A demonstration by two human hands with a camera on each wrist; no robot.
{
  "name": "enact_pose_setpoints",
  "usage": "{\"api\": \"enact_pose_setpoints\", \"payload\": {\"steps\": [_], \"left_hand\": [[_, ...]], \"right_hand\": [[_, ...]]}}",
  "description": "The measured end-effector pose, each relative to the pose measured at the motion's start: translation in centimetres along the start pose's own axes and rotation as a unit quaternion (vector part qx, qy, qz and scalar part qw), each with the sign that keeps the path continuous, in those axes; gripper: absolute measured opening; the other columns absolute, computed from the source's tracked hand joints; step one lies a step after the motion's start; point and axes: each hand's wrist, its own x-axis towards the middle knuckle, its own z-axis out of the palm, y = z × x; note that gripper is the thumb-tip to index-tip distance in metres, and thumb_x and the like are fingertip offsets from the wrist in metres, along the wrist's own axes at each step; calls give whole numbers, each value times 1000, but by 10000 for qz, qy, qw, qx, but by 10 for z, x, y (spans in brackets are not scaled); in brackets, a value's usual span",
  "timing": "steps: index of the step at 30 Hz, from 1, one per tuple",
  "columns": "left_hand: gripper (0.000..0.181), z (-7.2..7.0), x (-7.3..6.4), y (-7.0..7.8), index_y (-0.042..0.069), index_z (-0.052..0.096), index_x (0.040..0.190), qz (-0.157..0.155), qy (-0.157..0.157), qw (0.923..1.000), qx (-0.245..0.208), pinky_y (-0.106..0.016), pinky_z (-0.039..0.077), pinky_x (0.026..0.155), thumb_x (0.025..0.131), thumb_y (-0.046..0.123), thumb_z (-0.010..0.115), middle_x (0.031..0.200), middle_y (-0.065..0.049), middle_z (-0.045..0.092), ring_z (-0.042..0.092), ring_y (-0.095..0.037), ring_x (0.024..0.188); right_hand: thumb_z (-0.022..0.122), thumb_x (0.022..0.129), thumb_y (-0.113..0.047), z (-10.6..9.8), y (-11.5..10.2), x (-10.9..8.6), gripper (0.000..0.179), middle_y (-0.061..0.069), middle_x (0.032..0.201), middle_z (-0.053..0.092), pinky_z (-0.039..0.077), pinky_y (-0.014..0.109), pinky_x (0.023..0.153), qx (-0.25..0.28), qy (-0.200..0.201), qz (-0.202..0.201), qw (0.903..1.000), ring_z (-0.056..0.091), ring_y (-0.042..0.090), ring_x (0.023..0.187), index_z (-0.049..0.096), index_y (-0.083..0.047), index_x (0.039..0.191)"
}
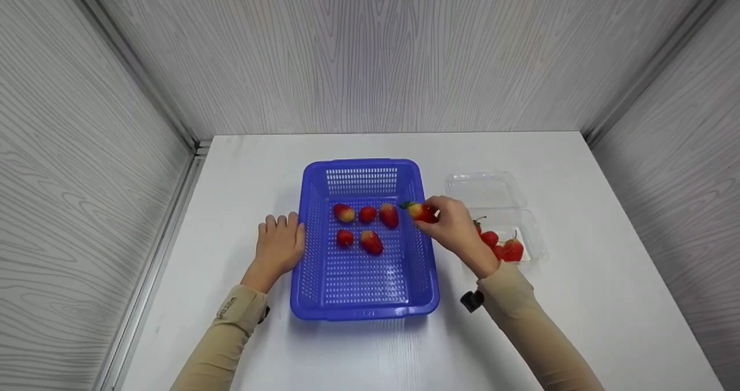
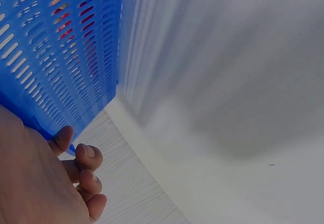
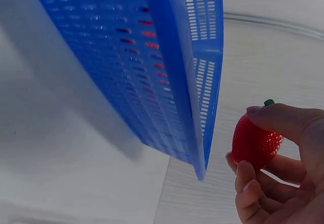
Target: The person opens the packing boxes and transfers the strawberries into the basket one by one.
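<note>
In the head view a blue plastic basket (image 1: 363, 312) stands on the white table, with several strawberries (image 1: 371, 243) spread over its perforated floor. My left hand (image 1: 280, 245) rests against its left rim, fingers extended forward; the left wrist view has the fingertips (image 2: 88, 152) right at the rim. Over the basket's right rim, my right hand (image 1: 454, 224) pinches a red and yellowish strawberry (image 1: 420, 211) between thumb and fingers. Its green leaves point left, toward the basket. The right wrist view has this strawberry (image 3: 257, 142) held above rim height, beside the basket.
Right of the basket lies a clear plastic box (image 1: 535, 235) with its lid (image 1: 484, 188) folded back. Several strawberries (image 1: 512, 249) are inside, partly hidden by my right forearm. Grey wood-grain panels (image 1: 376, 55) close off the back and both sides of the table.
</note>
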Motion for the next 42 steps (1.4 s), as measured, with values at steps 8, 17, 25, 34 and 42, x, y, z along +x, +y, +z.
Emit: {"api": "enact_pose_setpoints", "payload": {"steps": [8, 17, 25, 34, 42], "left_hand": [[34, 0, 0, 1, -2, 47, 112, 32, 11, 10000, -8, -53, 31, 81, 104, 27, 32, 96, -22, 49, 42, -41, 93], [33, 0, -2, 0, -2, 47, 110, 9, 18, 10000, -20, -53, 32, 81, 105, 27, 32, 93, -21, 49, 41, -41, 92], [33, 1, -3, 1, -2, 47, 110, 61, 40, 10000, -28, -53, 32, 81, 104, 26, 31, 93, -21, 49, 42, -41, 92], [35, 1, -2, 0, -2, 47, 114, -11, -31, 10000, -8, -53, 32, 83, 104, 27, 31, 97, -23, 50, 42, -42, 95], [35, -1, -1, 0, -3, 47, 114, 16, 26, 10000, -44, -54, 31, 82, 104, 26, 31, 96, -23, 50, 42, -42, 94]], "right_hand": [[81, 82, -15, 33, -12, 9, 29, 13, 95, 70, 56, 37, 73, -253, -443, -87, 9987, 62, 24, 78, 69, 1, 103], [79, 81, -16, 56, -17, 12, 23, 12, 81, 66, 54, 39, 65, -925, -586, 27, 9940, 58, 23, 67, 66, 0, 92], [77, 75, -10, 78, -8, 5, 23, 14, 68, 59, 51, 52, 58, -1821, -496, -648, 9799, 61, 35, 62, 56, -4, 71], [72, 72, 2, 91, -7, 14, 39, 8, 60, 48, 50, 50, 53, -2022, -1002, -402, 9734, 52, 28, 55, 39, -13, 58], [71, 73, 8, 91, -3, 25, 42, 7, 61, 46, 49, 50, 57, -1854, -1450, -532, 9704, 51, 28, 57, 38, -13, 58]]}}
